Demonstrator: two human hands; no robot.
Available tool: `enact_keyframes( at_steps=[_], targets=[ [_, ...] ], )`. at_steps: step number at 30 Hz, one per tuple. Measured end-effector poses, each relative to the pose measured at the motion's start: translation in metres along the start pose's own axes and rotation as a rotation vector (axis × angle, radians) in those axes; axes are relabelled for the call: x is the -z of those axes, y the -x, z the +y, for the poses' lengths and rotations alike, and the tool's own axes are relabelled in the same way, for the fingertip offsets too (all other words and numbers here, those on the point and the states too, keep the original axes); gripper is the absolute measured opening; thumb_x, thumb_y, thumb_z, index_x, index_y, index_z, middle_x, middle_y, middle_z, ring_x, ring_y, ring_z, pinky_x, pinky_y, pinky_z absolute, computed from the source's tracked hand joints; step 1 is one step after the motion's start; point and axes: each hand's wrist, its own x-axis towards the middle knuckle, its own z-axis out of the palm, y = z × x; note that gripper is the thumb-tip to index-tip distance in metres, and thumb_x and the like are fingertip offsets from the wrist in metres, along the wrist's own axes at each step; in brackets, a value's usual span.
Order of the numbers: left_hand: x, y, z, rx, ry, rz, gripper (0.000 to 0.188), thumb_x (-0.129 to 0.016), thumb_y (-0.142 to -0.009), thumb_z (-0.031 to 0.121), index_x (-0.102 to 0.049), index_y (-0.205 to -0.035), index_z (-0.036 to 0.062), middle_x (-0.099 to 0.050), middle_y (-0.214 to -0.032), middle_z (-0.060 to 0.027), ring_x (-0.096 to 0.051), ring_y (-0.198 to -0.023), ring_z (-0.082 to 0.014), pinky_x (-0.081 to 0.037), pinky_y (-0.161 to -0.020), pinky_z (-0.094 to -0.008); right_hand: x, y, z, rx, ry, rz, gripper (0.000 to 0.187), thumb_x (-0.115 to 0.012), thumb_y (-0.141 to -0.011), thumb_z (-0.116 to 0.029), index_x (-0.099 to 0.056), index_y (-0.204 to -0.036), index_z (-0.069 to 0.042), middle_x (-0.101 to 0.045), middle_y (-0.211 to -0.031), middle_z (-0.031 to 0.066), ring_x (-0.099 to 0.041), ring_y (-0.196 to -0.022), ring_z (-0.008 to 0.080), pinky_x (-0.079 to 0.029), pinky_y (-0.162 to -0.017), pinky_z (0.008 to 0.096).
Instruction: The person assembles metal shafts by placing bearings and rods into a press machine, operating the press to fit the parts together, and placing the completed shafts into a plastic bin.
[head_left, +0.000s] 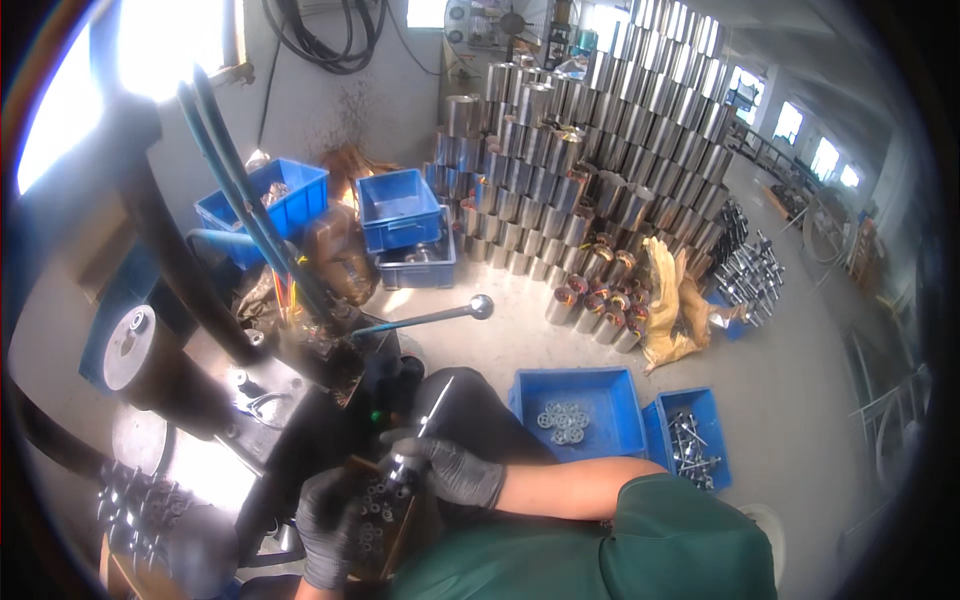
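In a dark grey glove, my right hand (460,472) is closed round a metal shaft (435,402). Its thin bright end points up and away, and a thicker shiny part shows below my fingers. Just under that hand is an open box (402,540) with several small metal rings (376,502) in it. My left hand (328,522), gloved alike, is at the box's left side. Its fingers are blurred and partly hidden, so whether it holds anything is unclear.
A machine with a ball-ended lever (481,307) stands at the left. Blue bins with gear-like parts (566,420) and metal shafts (690,445) sit at my right. Stacked metal cylinders (650,110) rise beyond, beside crumpled yellow-brown wrapping (668,315). More shafts (130,510) stand at near left.
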Motion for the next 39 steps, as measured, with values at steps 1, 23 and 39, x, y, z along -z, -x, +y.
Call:
enact_keyframes(
  at_steps=[1,23,39],
  targets=[
    [0.004,0.001,-0.005,0.010,-0.090,0.034,0.039,-0.079,-0.095,0.025,-0.067,-0.123,0.0019,-0.068,-0.115,-0.0133,-0.067,-0.106,-0.0242,-0.053,-0.096,-0.0377,-0.004,0.015,-0.021,0.062,0.077,-0.011,0.042,-0.070,-0.100,-0.021,-0.056,-0.135,-0.003,-0.070,-0.099,0.0112,-0.070,-0.083,0.0212,-0.058,-0.071,0.0339],
    [0.013,0.001,-0.045,0.250,-0.089,-0.034,0.044,-0.076,-0.097,0.021,-0.064,-0.133,-0.0011,-0.069,-0.129,-0.0106,-0.064,-0.117,-0.0209,-0.048,-0.108,-0.0349,0.647,0.363,-0.051,0.539,0.207,2.231,0.051,-0.062,-0.101,-0.050,-0.070,-0.122,-0.004,-0.076,-0.112,0.0174,-0.073,-0.099,0.0290,-0.055,-0.084,0.0354],
    [0.019,0.011,-0.046,0.209,-0.253,-0.026,0.044,-0.071,-0.093,0.005,-0.062,-0.136,-0.0003,-0.067,-0.126,-0.0126,-0.063,-0.118,-0.0229,-0.050,-0.107,-0.0374,0.599,0.258,-0.074,0.613,1.351,1.775,0.028,-0.070,-0.095,-0.023,-0.075,-0.109,0.001,-0.074,-0.098,0.0139,-0.070,-0.087,0.0292,-0.054,-0.083,0.0410]
  ],
)
